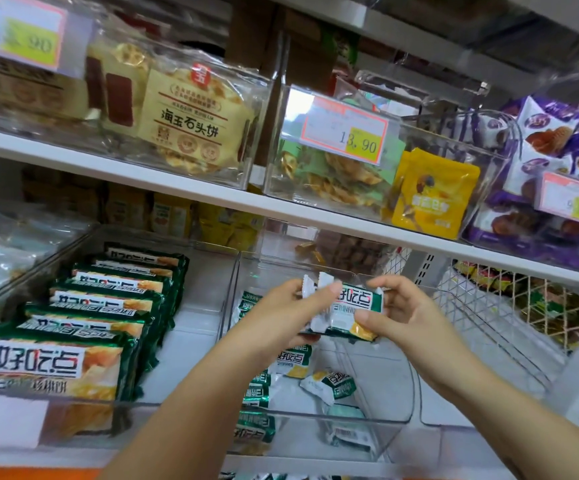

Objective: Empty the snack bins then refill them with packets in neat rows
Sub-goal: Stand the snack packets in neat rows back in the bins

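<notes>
Head view: two hands over one clear bin (406,398). Left hand (289,308) and right hand (400,308) each pinch an end of a small stack of packets (355,311), at least two, held above the bin. White-green wrap, yellow corner, printed 好吃点. About six loose packets (329,388) lie inside. About seven larger green packs (108,299) stand in a row in the neighbouring bin. Price tag (346,131): 13.90.
</notes>
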`<state>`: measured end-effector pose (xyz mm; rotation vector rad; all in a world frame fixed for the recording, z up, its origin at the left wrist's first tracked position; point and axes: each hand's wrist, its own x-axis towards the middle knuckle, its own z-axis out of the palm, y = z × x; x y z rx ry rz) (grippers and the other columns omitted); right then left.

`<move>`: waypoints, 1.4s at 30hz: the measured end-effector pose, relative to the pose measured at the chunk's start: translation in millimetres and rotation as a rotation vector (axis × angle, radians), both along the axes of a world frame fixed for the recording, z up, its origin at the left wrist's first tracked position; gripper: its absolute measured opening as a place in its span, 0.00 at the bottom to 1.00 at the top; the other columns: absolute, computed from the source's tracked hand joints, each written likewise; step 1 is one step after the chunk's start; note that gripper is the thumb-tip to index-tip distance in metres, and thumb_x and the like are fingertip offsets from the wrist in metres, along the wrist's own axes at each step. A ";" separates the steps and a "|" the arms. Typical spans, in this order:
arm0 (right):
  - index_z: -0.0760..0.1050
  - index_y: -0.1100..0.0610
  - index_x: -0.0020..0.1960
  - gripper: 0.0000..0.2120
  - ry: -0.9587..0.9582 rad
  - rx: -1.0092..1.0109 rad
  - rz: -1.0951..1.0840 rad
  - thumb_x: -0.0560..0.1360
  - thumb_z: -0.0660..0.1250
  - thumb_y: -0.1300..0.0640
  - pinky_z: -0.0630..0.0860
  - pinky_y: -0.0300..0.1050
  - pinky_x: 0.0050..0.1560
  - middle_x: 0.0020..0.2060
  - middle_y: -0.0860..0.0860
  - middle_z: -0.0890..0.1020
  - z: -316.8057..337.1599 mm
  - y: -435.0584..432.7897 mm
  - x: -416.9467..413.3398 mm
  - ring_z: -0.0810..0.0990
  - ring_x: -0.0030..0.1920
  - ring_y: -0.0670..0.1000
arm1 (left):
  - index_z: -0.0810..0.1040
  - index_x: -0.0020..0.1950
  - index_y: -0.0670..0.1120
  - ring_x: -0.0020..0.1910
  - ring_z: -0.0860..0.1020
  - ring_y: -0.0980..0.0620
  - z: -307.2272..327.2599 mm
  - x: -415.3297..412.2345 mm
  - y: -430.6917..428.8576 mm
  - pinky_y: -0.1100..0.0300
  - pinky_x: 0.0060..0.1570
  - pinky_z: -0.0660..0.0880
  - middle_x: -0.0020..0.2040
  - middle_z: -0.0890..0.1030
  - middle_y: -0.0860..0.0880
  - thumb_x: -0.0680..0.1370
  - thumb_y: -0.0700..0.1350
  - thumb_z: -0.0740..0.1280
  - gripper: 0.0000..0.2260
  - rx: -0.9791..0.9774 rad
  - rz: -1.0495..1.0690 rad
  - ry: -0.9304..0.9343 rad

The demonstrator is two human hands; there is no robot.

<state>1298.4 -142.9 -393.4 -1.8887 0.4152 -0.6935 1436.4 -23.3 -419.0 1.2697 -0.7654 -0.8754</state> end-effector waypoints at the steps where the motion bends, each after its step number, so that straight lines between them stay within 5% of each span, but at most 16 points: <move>1: 0.75 0.53 0.51 0.22 0.014 -0.033 -0.012 0.58 0.75 0.53 0.78 0.47 0.42 0.44 0.59 0.81 0.1 0.5 1.6 0.78 0.42 0.54 | 0.75 0.60 0.50 0.55 0.81 0.51 -0.7 0.6 1.1 0.52 0.57 0.78 0.57 0.82 0.51 0.70 0.56 0.74 0.22 0.002 -0.014 -0.065; 4: 0.76 0.49 0.47 0.21 0.074 -0.191 -0.040 0.56 0.77 0.49 0.76 0.57 0.48 0.46 0.61 0.81 1.8 0.5 5.1 0.77 0.42 0.55 | 0.75 0.59 0.52 0.50 0.82 0.55 -1.2 5.5 6.0 0.60 0.51 0.78 0.52 0.84 0.53 0.72 0.45 0.74 0.17 -0.010 -0.018 -0.167; 8: 0.74 0.44 0.55 0.27 0.225 -0.260 0.094 0.58 0.76 0.49 0.77 0.44 0.57 0.56 0.48 0.79 10.1 -8.8 9.5 0.78 0.57 0.44 | 0.74 0.61 0.55 0.48 0.80 0.63 4.2 12.7 14.7 0.68 0.48 0.76 0.52 0.82 0.58 0.71 0.46 0.75 0.20 0.040 0.017 -0.408; 13: 0.72 0.46 0.65 0.30 0.388 -0.375 0.305 0.66 0.78 0.57 0.69 0.45 0.67 0.59 0.44 0.80 13.1 -15.5 23.9 0.76 0.62 0.42 | 0.73 0.62 0.56 0.46 0.79 0.66 10.9 15.6 18.8 0.74 0.43 0.73 0.49 0.80 0.61 0.70 0.46 0.76 0.23 0.093 0.024 -0.657; 17: 0.75 0.47 0.60 0.28 0.434 -0.325 0.223 0.61 0.77 0.49 0.74 0.51 0.62 0.56 0.48 0.80 -12.1 -29.0 35.9 0.78 0.58 0.48 | 0.70 0.68 0.57 0.53 0.75 0.60 7.3 26.3 20.5 0.65 0.55 0.71 0.54 0.75 0.59 0.72 0.51 0.73 0.26 0.211 0.142 -0.792; 21: 0.70 0.48 0.60 0.33 0.558 -0.243 0.125 0.56 0.76 0.48 0.76 0.56 0.57 0.57 0.52 0.77 -57.9 -43.9 42.4 0.78 0.55 0.52 | 0.74 0.63 0.56 0.46 0.75 0.56 -5.1 46.4 26.5 0.53 0.55 0.75 0.48 0.74 0.58 0.75 0.50 0.70 0.17 0.279 0.369 -0.822; 25: 0.69 0.53 0.59 0.27 0.669 -0.323 0.175 0.64 0.76 0.57 0.76 0.48 0.51 0.55 0.53 0.76 -83.4 -49.2 49.1 0.78 0.50 0.52 | 0.75 0.55 0.56 0.41 0.75 0.59 -18.9 58.0 29.3 0.56 0.52 0.75 0.41 0.76 0.57 0.77 0.46 0.68 0.09 0.304 0.421 -0.802; 29: 0.67 0.56 0.60 0.26 0.818 -0.621 0.207 0.66 0.75 0.59 0.67 0.31 0.32 0.44 0.48 0.74 -84.3 -48.2 60.2 0.72 0.37 0.44 | 0.72 0.51 0.58 0.42 0.76 0.58 -25.1 57.8 24.1 0.57 0.49 0.75 0.41 0.78 0.56 0.77 0.46 0.66 0.07 0.306 0.432 -0.811; 31: 0.67 0.56 0.65 0.30 0.885 -0.815 0.219 0.66 0.75 0.56 0.69 0.31 0.37 0.46 0.47 0.72 -81.5 -42.6 69.1 0.73 0.43 0.48 | 0.72 0.51 0.59 0.42 0.76 0.57 -26.1 58.2 22.0 0.57 0.48 0.75 0.42 0.78 0.56 0.77 0.47 0.66 0.07 0.313 0.437 -0.818; 34: 0.65 0.52 0.70 0.34 0.966 -1.018 0.203 0.67 0.73 0.53 0.75 0.45 0.49 0.58 0.52 0.72 -84.7 -32.7 79.6 0.75 0.55 0.55 | 0.72 0.51 0.59 0.43 0.77 0.57 -26.7 58.5 20.5 0.57 0.47 0.75 0.42 0.78 0.56 0.77 0.47 0.66 0.07 0.319 0.442 -0.827; 42: 0.69 0.51 0.59 0.27 0.850 -1.078 0.076 0.67 0.74 0.42 0.66 0.43 0.40 0.53 0.48 0.73 -91.2 -31.2 77.7 0.75 0.47 0.52 | 0.73 0.53 0.59 0.40 0.77 0.57 -29.3 59.8 20.5 0.56 0.46 0.76 0.41 0.77 0.57 0.77 0.48 0.66 0.06 0.318 0.437 -0.818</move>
